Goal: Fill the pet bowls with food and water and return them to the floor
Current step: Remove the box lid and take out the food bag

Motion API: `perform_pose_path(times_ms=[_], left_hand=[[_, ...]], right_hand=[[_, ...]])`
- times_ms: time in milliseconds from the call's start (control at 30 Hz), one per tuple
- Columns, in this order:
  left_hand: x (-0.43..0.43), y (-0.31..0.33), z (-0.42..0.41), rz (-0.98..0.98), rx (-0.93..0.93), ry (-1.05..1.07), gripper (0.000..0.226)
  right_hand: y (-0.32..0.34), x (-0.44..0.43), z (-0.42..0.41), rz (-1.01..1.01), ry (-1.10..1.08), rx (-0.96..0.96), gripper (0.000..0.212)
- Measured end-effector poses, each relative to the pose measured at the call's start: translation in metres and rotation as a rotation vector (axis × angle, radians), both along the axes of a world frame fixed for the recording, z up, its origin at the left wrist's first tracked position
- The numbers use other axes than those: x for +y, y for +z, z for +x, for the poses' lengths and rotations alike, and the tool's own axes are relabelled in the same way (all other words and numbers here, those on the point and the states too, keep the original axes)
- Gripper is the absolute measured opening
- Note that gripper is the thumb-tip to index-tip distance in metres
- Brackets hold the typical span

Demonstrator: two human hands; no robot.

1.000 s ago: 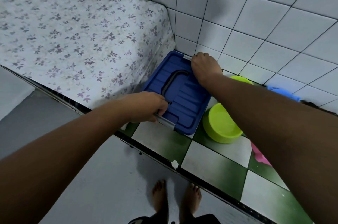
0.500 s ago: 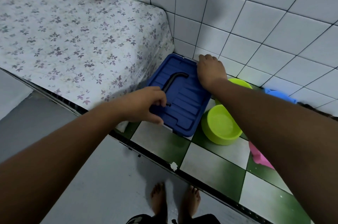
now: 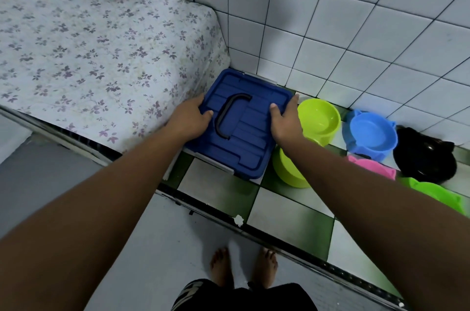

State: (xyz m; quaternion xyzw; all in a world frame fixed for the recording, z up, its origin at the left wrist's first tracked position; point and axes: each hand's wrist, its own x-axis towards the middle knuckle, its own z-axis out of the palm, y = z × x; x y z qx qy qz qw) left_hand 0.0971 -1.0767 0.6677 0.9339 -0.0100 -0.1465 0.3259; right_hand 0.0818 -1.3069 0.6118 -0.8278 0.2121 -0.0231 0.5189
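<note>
A blue ribbed plastic lid [image 3: 254, 143] with a black arched handle [image 3: 225, 120] sat on a container in the corner of the green-and-white checkered tile surface [image 3: 287, 214], against the white tiled wall [image 3: 330, 31] and just beside a floral-patterned mattress [image 3: 101, 56]. The left hand [image 3: 189, 117] closed its grip on the lid's left edge, thumb on top. The right hand [image 3: 284, 117] gripped the opposite edge the same way. Right of the lid stood two lime-green round plastic bowls [image 3: 319, 120], one nearer the wall, one nearer the person and partly hidden by the right forearm. Farther right lay a blue eared bowl [image 3: 371, 135], a pink bowl [image 3: 373, 167], a black bowl [image 3: 424, 158] and a bright green bowl [image 3: 437, 193]. The lime and blue bowls looked empty.
</note>
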Motion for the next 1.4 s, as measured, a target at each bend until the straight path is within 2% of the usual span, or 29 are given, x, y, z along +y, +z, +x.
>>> perform_pose_path(times_ms=[100,333,500,667,800,967,1100,1233,1400], left_hand=[[-0.001,-0.002,0.0,0.009,0.007,0.008,0.066],[-0.006,0.011,-0.001,0.005,-0.117,-0.055,0.073],[-0.007,0.034,0.001,0.012,-0.218,-0.043,0.067],[0.006,0.07,0.015,0.104,-0.363,-0.007,0.069],[0.035,0.091,0.029,0.189,-0.382,0.018,0.081],[0.092,0.11,0.043,0.27,-0.347,0.106,0.089],[0.142,0.114,0.054,0.257,-0.336,0.182,0.09],[0.181,0.1,0.067,0.27,-0.327,0.231,0.088],[0.203,0.076,0.079,0.313,-0.359,0.222,0.087]], right_hand=[[0.002,0.006,0.0,-0.028,-0.009,-0.011,0.078],[0.012,0.009,0.0,-0.077,-0.05,-0.049,0.075],[0.04,0.009,0.004,-0.049,-0.076,-0.135,0.079],[0.08,0.024,0.025,-0.045,-0.057,-0.183,0.076],[0.106,0.057,0.046,-0.037,0.012,-0.188,0.076],[0.13,0.121,0.072,-0.015,0.182,-0.137,0.074],[0.137,0.177,0.09,-0.026,0.287,-0.086,0.077],[0.131,0.22,0.104,-0.034,0.342,-0.032,0.079],[0.115,0.241,0.118,-0.159,0.363,0.042,0.077]])
